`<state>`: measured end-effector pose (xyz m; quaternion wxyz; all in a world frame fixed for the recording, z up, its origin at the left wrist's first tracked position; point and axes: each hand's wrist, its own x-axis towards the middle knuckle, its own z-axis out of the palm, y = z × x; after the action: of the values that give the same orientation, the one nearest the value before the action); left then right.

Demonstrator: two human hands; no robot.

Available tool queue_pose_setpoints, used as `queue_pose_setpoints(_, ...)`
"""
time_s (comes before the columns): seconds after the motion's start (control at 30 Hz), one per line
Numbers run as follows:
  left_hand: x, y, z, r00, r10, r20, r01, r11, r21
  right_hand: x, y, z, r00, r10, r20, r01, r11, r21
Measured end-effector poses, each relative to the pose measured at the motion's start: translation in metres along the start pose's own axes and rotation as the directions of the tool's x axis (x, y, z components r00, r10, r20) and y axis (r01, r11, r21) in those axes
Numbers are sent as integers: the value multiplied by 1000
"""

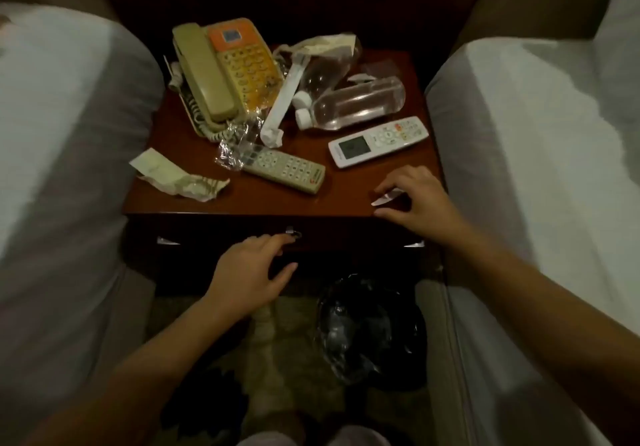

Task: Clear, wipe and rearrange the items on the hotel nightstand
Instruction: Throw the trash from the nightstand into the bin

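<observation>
Nearest, on the floor right of centre: a bin (372, 328) lined with a black bag, clear plastic inside. Left hand (251, 272) in front of the drawer face, fingers fairly straight and loose, fingertips at the small metal drawer pull (292, 232); holding nothing. Right hand (414, 196) over the near right corner of the worktop (259, 199), fingers curled down around a small white paper scrap (386, 198); whether it is actually pinched, cannot tell. Near left edge: crumpled receipt (173, 177). Middle: grey remote (285, 168), its far end under crinkled clear wrap (235, 147); white remote with screen (377, 140) to the right. Beyond: two clear water bottles (349, 104) lying on their sides, a white paper strip (284, 102) beside them. Far left: beige corded telephone (225, 71), handset on cradle. White-sheeted beds (62, 134) flank both sides.
</observation>
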<state>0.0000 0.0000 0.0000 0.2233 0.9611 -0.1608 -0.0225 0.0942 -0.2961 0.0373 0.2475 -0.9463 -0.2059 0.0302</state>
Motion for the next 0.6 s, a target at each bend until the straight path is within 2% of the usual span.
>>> queue_pose_setpoints(0.17, -8, -6, 40, 998, -60, -13, 59, 997, -55, -5, 3, 11, 990, -102, -96, 90, 989, -121)
queue_pose_setpoints(0.23, -8, -10, 58, 997, -73, -5, 72, 996, -53, -13, 5, 24, 971, -141, -192, 113, 982, -150)
queue_pose_setpoints(0.37, -13, -16, 97, 997, -69, 30, 70, 997, -23, -32, 1, 53, 880, -230, -415, 186, 972, -145)
queue_pose_setpoints(0.47, -15, -18, 126, 993, -104, 61, 105, 994, -12, -44, -3, 64, 814, -244, -528, 203, 970, -135)
queue_pose_setpoints(0.53, -18, -19, 145, 989, -126, 78, 127, 992, -6, -54, -6, 74, 798, -239, -554, 201, 971, -130)
queue_pose_setpoints(0.6, -21, -17, 162, 983, -148, 111, 150, 989, -10, -67, -8, 90, 822, -222, -524, 194, 975, -108)
